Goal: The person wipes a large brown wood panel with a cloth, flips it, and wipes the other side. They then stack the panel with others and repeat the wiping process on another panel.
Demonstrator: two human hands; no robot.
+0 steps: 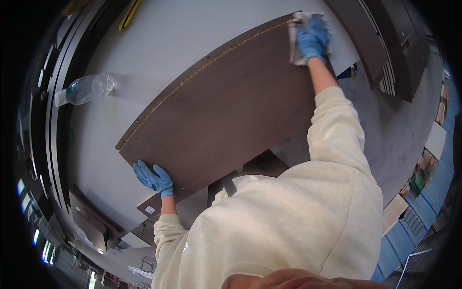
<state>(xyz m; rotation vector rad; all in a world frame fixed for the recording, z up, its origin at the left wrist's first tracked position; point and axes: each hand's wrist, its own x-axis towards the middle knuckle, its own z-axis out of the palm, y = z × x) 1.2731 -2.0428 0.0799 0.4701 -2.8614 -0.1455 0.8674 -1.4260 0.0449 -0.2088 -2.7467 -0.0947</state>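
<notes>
A large dark brown wooden panel [226, 101] lies across the light-coloured worktop in front of me, a strip of rough tan core showing along its far edge. My right hand [313, 38], in a blue glove and slightly blurred, presses a whitish cloth [297, 53] onto the panel's far right corner. At the near left corner, my left hand [154, 179], gloved in blue too, rests on the panel with its fingers spread and nothing in it. Part of another brown piece with a white label [150, 210] shows beneath the panel beside my left wrist.
A clear plastic bottle [91, 90] lies on its side on the worktop [159, 53] to the left. A yellow tool [130, 15] lies at the far edge. More brown panels [385, 43] stand at the far right; others [91, 219] sit at the lower left.
</notes>
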